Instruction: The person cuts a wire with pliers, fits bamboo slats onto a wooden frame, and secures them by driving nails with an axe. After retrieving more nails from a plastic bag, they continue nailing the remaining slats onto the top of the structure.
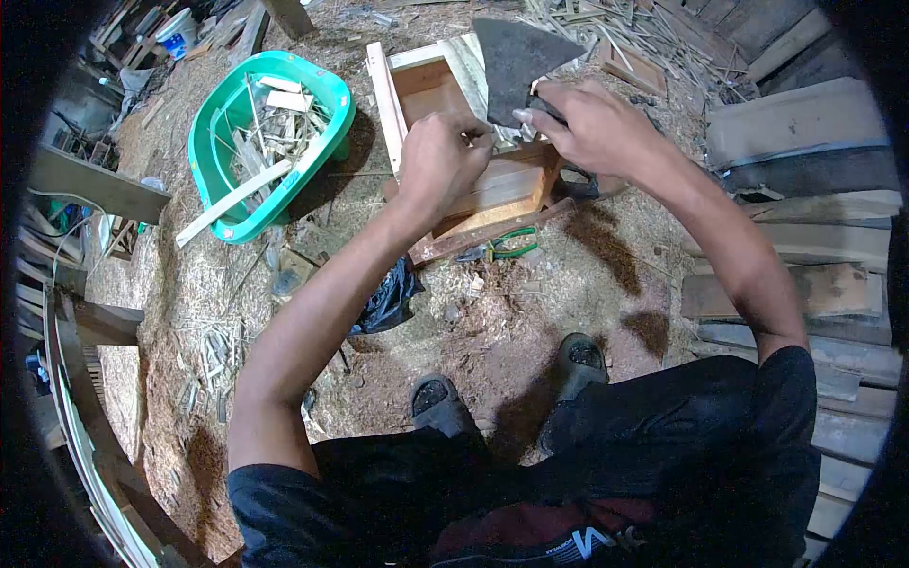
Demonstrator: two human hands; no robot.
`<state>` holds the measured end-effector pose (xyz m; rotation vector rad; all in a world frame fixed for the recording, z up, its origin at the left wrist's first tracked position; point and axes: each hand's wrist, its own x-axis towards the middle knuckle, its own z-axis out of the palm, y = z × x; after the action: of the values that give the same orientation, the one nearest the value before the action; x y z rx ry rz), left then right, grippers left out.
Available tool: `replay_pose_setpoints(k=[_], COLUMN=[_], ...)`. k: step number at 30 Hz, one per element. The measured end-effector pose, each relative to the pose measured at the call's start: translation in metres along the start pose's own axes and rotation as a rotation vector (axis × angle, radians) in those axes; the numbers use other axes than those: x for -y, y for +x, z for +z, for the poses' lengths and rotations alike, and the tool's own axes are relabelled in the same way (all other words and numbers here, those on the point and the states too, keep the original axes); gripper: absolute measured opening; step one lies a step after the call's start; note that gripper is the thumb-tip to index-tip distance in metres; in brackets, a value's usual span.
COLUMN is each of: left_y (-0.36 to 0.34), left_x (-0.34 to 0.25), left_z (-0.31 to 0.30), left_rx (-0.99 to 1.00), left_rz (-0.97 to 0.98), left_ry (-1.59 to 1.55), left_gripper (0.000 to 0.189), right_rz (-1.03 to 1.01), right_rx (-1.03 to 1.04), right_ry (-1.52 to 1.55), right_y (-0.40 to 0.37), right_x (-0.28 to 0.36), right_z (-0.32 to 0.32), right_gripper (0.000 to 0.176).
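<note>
My right hand (pixel 592 128) is closed around the near end of a broad, flat, dark blade (pixel 521 62), roughly triangular, raised over a wooden box (pixel 502 194). Its handle is hidden in my grip, so the exact kind of tool does not show. My left hand (pixel 445 156) is closed with fingers pinched together, just left of the blade's lower end and above the box. Whatever lies between those fingers is too small to make out. Pale wooden strips (pixel 382 104) edge the box, which has a brown inner panel (pixel 431 92).
A green plastic tub (pixel 202 180) with wood scraps stands to the left. Green-handled pliers (pixel 513 248) and a black plastic bag (pixel 388 298) lie on the shaving-covered floor. Stacked boards (pixel 805 222) line the right side; a wooden post (pixel 99 185) juts in at left.
</note>
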<state>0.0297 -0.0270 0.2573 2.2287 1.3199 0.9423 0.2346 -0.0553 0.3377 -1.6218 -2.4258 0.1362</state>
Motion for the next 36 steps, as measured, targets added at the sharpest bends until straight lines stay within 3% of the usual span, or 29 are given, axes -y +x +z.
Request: replay_pose_setpoints(k=[9, 12, 16, 20, 29, 32, 36], left_y=[-0.001, -0.002, -0.001, -0.002, 0.012, 0.027, 0.030], left_x=[0.000, -0.004, -0.003, -0.003, 0.021, 0.024, 0.026], left_z=[0.000, -0.004, -0.005, -0.001, -0.016, -0.026, -0.021], left_rx=[0.004, 0.019, 0.012, 0.017, 0.236, 0.351, 0.323], left_rz=[0.015, -0.022, 0.013, -0.069, 0.025, -0.041, 0.100], left_ry=[0.006, -0.018, -0.007, 0.008, -0.119, -0.181, -0.199], left_gripper=[0.020, 0.020, 0.021, 0.020, 0.019, 0.019, 0.020], right_rz=[0.039, 0.002, 0.109, -0.040, 0.064, 0.081, 0.127], right_rx=[0.043, -0.084, 0.078, -0.107, -0.059, -0.015, -0.013], right_ry=[-0.005, 0.036, -0.038, -0.019, 0.091, 0.146, 0.150], right_y=[0.002, 0.004, -0.002, -0.001, -0.002, -0.001, -0.001], right_x=[0.016, 0.010, 0.020, 0.010, 0.003, -0.003, 0.002], right_z=[-0.018, -0.012, -0.009, -0.009, -0.003, -0.005, -0.007], right_gripper=[0.041, 0.041, 0.043, 0.041, 0.043, 0.047, 0.048])
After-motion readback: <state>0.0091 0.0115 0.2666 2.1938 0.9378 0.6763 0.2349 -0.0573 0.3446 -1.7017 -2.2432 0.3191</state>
